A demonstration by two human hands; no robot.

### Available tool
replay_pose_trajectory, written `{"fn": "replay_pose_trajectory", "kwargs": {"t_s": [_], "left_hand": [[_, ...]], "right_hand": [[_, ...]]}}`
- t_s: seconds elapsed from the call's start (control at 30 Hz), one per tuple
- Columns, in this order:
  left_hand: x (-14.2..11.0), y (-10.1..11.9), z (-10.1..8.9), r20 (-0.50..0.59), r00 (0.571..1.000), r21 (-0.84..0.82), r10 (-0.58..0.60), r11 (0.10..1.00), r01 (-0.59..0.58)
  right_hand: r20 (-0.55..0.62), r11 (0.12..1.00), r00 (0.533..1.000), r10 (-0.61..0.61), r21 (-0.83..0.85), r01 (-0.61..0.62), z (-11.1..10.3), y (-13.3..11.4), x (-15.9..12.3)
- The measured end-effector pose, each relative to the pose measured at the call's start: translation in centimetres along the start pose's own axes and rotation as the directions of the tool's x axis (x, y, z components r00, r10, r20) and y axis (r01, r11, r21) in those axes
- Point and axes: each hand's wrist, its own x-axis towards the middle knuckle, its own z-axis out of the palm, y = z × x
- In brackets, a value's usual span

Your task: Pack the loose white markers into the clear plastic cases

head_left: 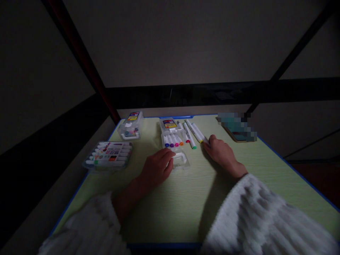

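A clear plastic marker case (pixel 170 132) stands open in the middle, with several white markers (pixel 174 140) inside, their purple, pink and orange ends facing me. Its transparent front flap (pixel 183 163) with a handle lies folded down on the table. My left hand (pixel 158 164) is closed on the flap's left side, fingers curled over the edge. To the right of the case lie loose white markers, among them a green-ended marker (pixel 189 136) and a yellow-ended one (pixel 193 130). My right hand (pixel 221 152) pinches the near end of the rightmost marker (pixel 198 131), its fingertips low over the table.
A second clear case (pixel 130 127), shut, stands at the back left. Nearer lies a flat pack of white markers (pixel 110 154) at the left edge. A phone-like flat object (pixel 237 131), partly blurred, is at the back right. The pale table (pixel 164 216) has a blue rim.
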Motion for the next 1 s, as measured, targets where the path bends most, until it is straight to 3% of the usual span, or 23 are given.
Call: {"fn": "replay_pose_trajectory", "kwargs": {"t_s": [0.33, 0.5, 0.77, 1.0], "left_hand": [[0.0, 0.1, 0.0, 0.001, 1.000, -0.013, 0.001, 1.000, -0.001], [0.1, 0.1, 0.0, 0.006, 1.000, -0.003, 0.001, 1.000, -0.001], [0.1, 0.2, 0.0, 0.015, 1.000, -0.020, -0.016, 1.000, 0.017], [0.1, 0.2, 0.0, 0.017, 0.998, -0.068, -0.054, 0.996, 0.055]], "right_hand": [[-0.035, 0.997, 0.999, -0.021, 0.067, 0.023, 0.1, -0.2, -0.2], [-0.107, 0.994, 0.994, -0.038, 0.101, 0.048, -0.2, -0.3, -0.3], [-0.290, 0.954, 0.946, -0.147, 0.212, 0.213, -0.9, -0.9, -0.7], [-0.368, 0.916, 0.889, -0.273, 0.183, 0.357, -0.9, -1.0, -1.0]]}}
